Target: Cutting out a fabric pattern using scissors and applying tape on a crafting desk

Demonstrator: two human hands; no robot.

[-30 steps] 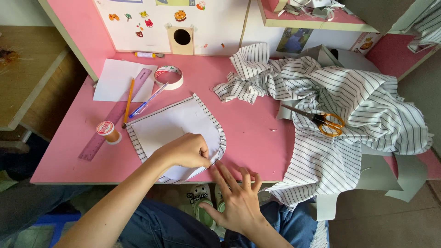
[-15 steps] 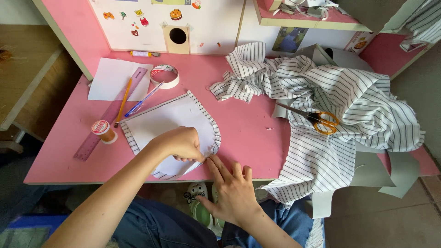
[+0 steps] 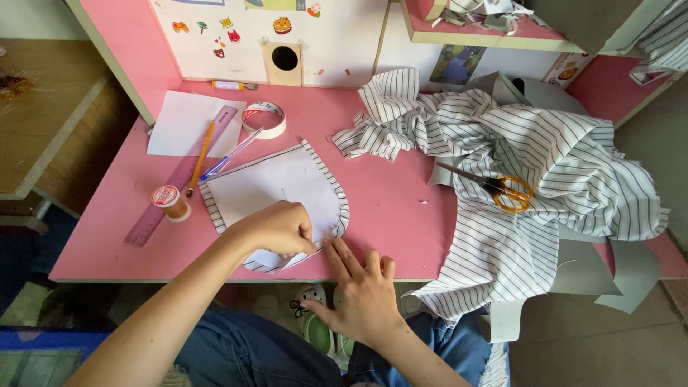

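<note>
Landmark: white pocket-shaped paper template (image 3: 276,190) lying on a striped fabric piece (image 3: 342,208), flat on the pink surface (image 3: 390,208).

Left hand (image 3: 276,228) sits on the template's near curved edge, fingers curled and pinched at the fabric margin, thumb and fingertips closed on the striped edge, probably folding it over the paper. Can't tell if there's a pin or tool in the pinch.

Right hand (image 3: 362,290) is just right of the template's near corner, flat and open, fingertips touching the fabric edge beside the left hand's pinch. Grasping nothing; looks like it's pressing the piece down so it doesn't slide. So the fabric piece sits under and between both hands, at the surface's near edge.

Around the template:
- left: orange thread spool (image 3: 170,201), purple plastic ruler (image 3: 183,175), yellow pencil (image 3: 200,158), blue pen (image 3: 231,154), white paper sheet (image 3: 188,123)
- far side: roll of white tape (image 3: 264,119)
- right, well apart: heap of white striped cloth (image 3: 530,158) with orange-handled scissors (image 3: 502,188) on top, grey card pieces (image 3: 598,269) under it, hanging off the surface edge.
</note>
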